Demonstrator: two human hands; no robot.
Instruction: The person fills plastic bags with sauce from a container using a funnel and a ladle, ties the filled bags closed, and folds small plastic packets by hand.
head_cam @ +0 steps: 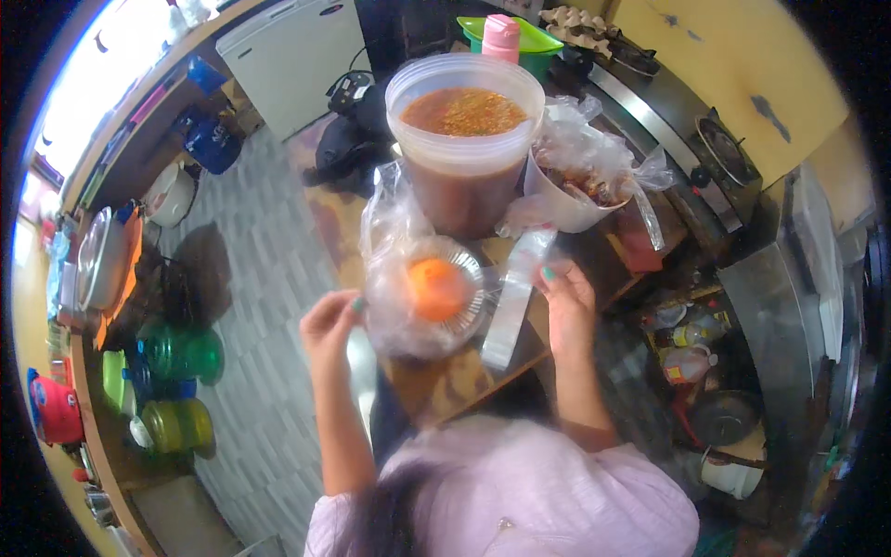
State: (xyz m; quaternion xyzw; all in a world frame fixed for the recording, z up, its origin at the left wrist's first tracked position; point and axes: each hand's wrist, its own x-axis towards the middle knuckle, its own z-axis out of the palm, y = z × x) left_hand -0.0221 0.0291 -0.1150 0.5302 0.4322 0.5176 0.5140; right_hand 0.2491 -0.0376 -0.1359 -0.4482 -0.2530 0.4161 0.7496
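My left hand [334, 320] pinches the left edge of a clear plastic bag [393, 327], which lies partly over a fluted dish [472, 317] with a blurred orange object [437, 289]. My right hand [567, 299] is at the upper right edge of a flat, folded strip of clear plastic [511, 313], thumb near the fingers; whether it grips the strip is not plain. Beyond them stands a tall translucent tub [466, 160] of reddish-brown sauce with bits in it. Right of it, a white container [571, 202] holds dark red food partly covered by plastic bags [578, 139].
A pink bottle [501, 38] and green basin [539, 42] stand behind the tub. A gas stove [668, 132] is at the right, above a low shelf with bottles [689, 362]. Large water bottles [181, 355] lie left, beyond the wooden table's edge [473, 397].
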